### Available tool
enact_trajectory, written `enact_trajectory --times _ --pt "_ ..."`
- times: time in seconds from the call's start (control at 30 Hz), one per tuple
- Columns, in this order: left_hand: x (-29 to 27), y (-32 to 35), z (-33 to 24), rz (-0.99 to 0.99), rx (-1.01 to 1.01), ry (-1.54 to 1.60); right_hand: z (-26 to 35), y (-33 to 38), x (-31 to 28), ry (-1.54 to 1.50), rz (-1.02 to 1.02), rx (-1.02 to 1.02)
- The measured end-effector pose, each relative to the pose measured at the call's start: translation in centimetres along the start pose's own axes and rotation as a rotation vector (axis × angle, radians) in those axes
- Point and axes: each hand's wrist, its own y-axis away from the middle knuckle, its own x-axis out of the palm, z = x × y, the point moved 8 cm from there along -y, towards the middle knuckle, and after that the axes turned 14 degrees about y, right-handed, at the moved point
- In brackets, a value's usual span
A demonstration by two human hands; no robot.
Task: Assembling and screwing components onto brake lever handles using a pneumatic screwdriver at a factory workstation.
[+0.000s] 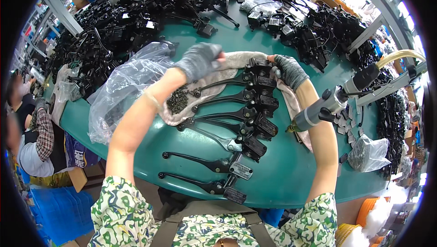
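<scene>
Both my hands wear grey fingerless gloves. My left hand is over the cloth, slightly blurred, its fingers curled in; what they hold, if anything, is hidden. My right hand has its fingers closed at the edge of the farthest brake lever assembly, a black lever with a boxy reservoir. Several more black assemblies lie in a column toward me, levers pointing left. Among them is a silver lever. A pile of small dark screws sits on the cloth, beneath my left forearm.
A powered screwdriver on an arm reaches in from the right, over my right forearm. Clear plastic bags lie at left. Heaps of black parts line the green table's far side. Another person is at far left.
</scene>
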Motion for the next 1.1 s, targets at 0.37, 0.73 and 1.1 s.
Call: enact_trajectory --times 0.37,0.73,1.1 --pt "6.6 -4.2 -3.0 -0.328 0.245 0.226 0.1 1.6 0.7 0.006 -0.099 0.004" --pt "6.7 -3.1 -3.6 -0.378 0.358 0.17 -0.2 1.4 0.6 0.114 -0.147 -0.094" --pt "-1.2 3.6 1.7 -0.121 -0.208 0.399 1.3 9.5 -6.3 0.846 -0.619 -0.677"
